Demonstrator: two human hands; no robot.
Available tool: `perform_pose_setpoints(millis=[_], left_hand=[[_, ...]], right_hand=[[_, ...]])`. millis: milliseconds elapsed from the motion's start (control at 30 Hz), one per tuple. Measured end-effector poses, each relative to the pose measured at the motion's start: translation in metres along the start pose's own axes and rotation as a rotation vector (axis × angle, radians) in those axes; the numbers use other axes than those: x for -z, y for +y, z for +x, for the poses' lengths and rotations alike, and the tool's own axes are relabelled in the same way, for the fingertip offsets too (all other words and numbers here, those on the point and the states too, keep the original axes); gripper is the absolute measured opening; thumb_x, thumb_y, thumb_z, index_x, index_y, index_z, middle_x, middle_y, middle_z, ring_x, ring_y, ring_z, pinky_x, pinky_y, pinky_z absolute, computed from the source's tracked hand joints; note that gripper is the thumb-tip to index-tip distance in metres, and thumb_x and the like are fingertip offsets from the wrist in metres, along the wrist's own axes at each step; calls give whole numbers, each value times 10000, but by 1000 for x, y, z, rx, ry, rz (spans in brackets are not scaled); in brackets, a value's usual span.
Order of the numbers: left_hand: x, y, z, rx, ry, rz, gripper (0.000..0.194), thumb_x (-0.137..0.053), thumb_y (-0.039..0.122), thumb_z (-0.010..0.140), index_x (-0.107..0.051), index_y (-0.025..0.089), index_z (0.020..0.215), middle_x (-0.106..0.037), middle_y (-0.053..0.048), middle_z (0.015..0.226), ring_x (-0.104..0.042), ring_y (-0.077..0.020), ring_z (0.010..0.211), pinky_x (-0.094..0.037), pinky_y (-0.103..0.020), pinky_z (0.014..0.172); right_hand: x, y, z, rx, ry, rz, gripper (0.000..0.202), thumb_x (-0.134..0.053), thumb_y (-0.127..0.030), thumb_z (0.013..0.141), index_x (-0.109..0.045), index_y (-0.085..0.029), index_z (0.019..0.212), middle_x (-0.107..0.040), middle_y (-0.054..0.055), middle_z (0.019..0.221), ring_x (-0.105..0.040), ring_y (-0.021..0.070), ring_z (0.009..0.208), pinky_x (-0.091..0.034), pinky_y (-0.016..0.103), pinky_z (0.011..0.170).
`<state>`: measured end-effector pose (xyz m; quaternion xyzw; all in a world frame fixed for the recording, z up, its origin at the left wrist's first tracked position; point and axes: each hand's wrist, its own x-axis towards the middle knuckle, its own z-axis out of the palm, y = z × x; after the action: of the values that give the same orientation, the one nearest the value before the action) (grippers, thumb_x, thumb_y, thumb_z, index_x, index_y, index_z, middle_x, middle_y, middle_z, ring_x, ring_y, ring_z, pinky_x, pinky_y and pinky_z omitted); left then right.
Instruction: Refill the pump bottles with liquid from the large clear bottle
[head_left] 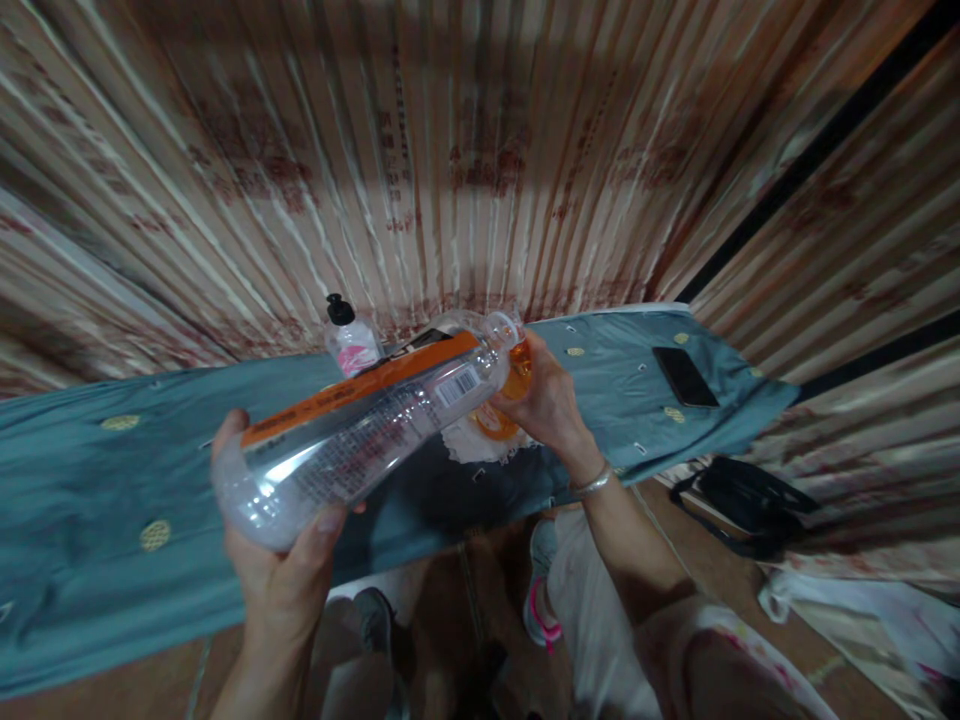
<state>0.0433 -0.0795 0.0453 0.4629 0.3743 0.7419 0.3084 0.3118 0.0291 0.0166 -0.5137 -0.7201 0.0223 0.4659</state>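
Observation:
My left hand (281, 570) is closed around the base of a large clear plastic bottle (375, 440) with an orange and printed label. The bottle lies tilted in the air, its neck to the right and higher than its base. Closed around a small clear container of orange liquid (519, 372) is my right hand (551, 395). The bottle's mouth meets the top of that container; whether liquid flows cannot be seen. Beneath them, a white ruffled cloth or paper (472, 445) and a round orange item (495, 422) are partly hidden.
A bottle with a black pump top (352, 340) stands behind the large bottle. A dark phone (684, 377) lies on the right of the teal-covered table (75, 500). Pleated curtains (480, 150) hang behind. A black bag (750, 500) is at the lower right.

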Motion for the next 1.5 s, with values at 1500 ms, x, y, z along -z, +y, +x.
perform_pose_setpoints(millis=[1500], left_hand=[[-5, 3, -2, 62, 46, 24, 860, -980, 353, 564, -694, 453, 1370, -664, -45, 1204, -622, -203, 699, -573, -321, 410]], right_hand=[[1, -2, 1, -11, -14, 11, 744, -797, -454, 811, -472, -218, 1437, -738, 138, 1211, -722, 345, 1066, -604, 513, 939]])
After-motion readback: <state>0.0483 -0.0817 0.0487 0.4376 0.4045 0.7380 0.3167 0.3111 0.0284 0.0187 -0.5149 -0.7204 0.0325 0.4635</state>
